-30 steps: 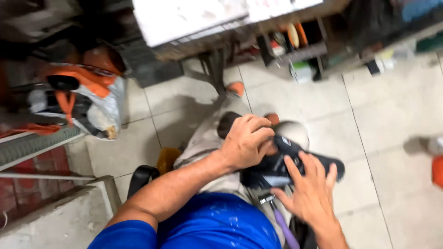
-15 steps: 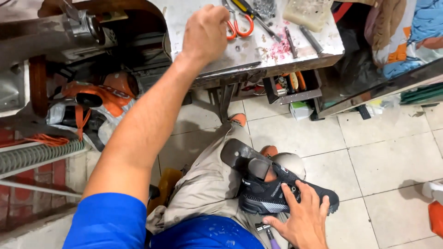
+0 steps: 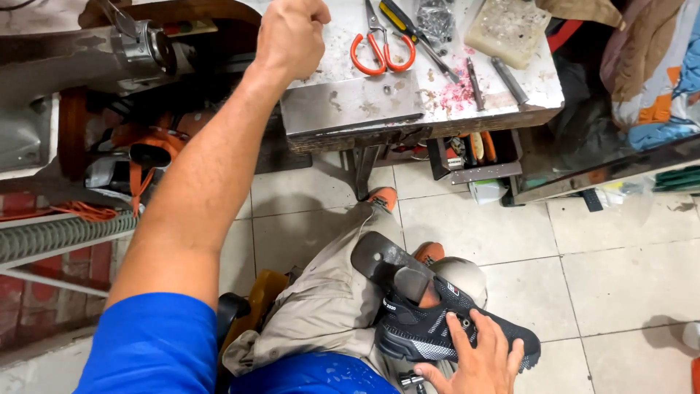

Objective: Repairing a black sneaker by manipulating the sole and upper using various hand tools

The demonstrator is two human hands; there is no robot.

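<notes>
Only the head view to go on. The left hand (image 3: 292, 33) is stretched out over the table (image 3: 350, 109), curled into a closed fist with the knuckles up. Can't tell if there's anything pinched inside it, nothing pokes out. It sits just left of the orange scissors (image 3: 380, 47), not touching them. A screwdriver (image 3: 408, 25) and a couple of metal rods lie further right, plus a cloudy plastic tub (image 3: 507, 25) at the back.

Down low, the right hand (image 3: 477, 357) lies flat and open on the black shoe (image 3: 452, 328), fingers spread across the upper, pressing rather than wrapping. The shoe sits on the person's lap, over a metal last stand (image 3: 383, 259) that pokes out by the heel.

If it were me I'd keep that flat palm pushing down so the shoe doesn't slide off the stand while the other arm is reaching that far. Also worth looking at the table while grabbing, with those blades right beside the fist.
</notes>
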